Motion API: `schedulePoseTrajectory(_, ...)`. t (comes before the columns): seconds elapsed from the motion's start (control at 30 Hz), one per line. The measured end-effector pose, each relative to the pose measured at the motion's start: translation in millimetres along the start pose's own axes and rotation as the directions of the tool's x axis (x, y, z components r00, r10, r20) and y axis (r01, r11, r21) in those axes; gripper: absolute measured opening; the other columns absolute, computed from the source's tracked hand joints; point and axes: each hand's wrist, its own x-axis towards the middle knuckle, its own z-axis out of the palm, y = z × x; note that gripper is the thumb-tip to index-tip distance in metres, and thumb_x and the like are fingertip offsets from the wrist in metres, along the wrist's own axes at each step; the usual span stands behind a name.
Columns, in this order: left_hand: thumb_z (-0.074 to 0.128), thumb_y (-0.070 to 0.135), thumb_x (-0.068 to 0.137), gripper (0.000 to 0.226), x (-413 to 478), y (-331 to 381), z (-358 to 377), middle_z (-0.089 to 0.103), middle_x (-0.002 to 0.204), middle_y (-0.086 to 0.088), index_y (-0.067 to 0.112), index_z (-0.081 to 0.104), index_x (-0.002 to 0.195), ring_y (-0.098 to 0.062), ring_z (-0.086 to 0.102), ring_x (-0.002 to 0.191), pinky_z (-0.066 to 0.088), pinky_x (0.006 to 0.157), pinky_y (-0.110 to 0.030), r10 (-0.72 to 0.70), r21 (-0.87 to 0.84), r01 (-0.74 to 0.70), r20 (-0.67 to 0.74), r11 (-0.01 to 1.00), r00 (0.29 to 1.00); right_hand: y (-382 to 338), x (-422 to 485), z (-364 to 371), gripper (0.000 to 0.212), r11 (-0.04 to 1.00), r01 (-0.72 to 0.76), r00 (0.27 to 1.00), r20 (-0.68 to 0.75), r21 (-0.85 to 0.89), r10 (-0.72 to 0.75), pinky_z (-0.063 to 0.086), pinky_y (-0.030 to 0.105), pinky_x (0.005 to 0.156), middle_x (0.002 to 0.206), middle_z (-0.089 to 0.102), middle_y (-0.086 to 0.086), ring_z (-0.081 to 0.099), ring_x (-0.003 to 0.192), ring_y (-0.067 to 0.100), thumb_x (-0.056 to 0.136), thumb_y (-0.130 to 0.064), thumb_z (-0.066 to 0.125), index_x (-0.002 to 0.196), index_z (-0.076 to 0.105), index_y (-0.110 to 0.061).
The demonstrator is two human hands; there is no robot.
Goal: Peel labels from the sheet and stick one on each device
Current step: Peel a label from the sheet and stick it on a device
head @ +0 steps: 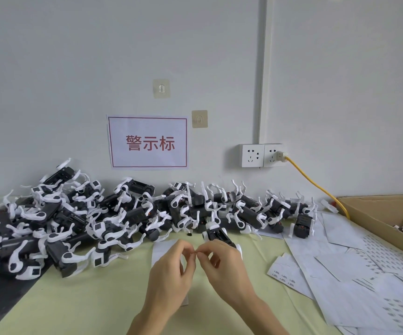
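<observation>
Hidden behind the hands, cut by the edges

The left hand point(171, 269) and right hand point(222, 267) meet fingertip to fingertip at lower centre, covering most of the label sheet point(164, 249) and whatever tiny thing they pinch. One device point(217, 234) is half hidden behind the right hand. The cardboard box point(374, 213) runs off the right edge. Print on the used sheets point(365, 286) at lower right is too small to read.

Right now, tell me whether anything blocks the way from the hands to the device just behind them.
Nothing visible does. Both hands pinch together over the label sheet, and the nearest device lies directly behind the right hand, touching or nearly so, apart from the pile.
</observation>
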Motion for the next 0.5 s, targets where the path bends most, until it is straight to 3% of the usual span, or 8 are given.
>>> schedulePoseTrajectory(0.17,0.069,0.015,0.095,0.031,2.3,0.0,-0.8,0.064,0.082,0.022,0.043,0.055,0.091,-0.014,0.056,0.055,0.037,0.053,-0.013,0.014,-0.048,-0.016,-0.038,0.999,0.999,-0.5,0.7,-0.4,0.014,1.0,0.017,0.999,-0.035,-0.005,-0.017,0.041,0.009,0.063,0.08,0.067,-0.015,0.06,0.072,0.003,0.088,-0.007,0.074,0.088,0.078,-0.021)
schedulePoseTrajectory(0.33,0.073,0.019,0.093,0.022,1.7,-0.3,0.9,0.06,0.093,0.023,0.03,0.066,0.11,-0.013,0.054,0.055,0.042,0.056,-0.019,-0.015,-0.077,0.01,-0.065,0.997,0.998,0.0,1.7,-1.2,0.015,0.999,-0.04,0.996,-0.078,0.019,0.041,0.043,0.012,0.064,0.082,0.071,-0.012,0.062,0.072,0.006,0.087,-0.008,0.073,0.085,0.078,-0.023)
schedulePoseTrajectory(0.5,0.077,0.014,0.09,0.013,2.8,-1.3,-1.2,0.068,0.09,0.021,0.026,0.071,0.091,-0.01,0.053,0.056,0.045,0.055,-0.022,0.016,-0.064,-0.024,-0.113,0.998,0.993,-1.0,0.6,0.0,0.014,0.999,-0.034,0.997,-0.073,0.012,0.035,0.043,0.013,0.064,0.081,0.071,-0.013,0.062,0.075,0.008,0.088,-0.009,0.074,0.086,0.079,-0.022)
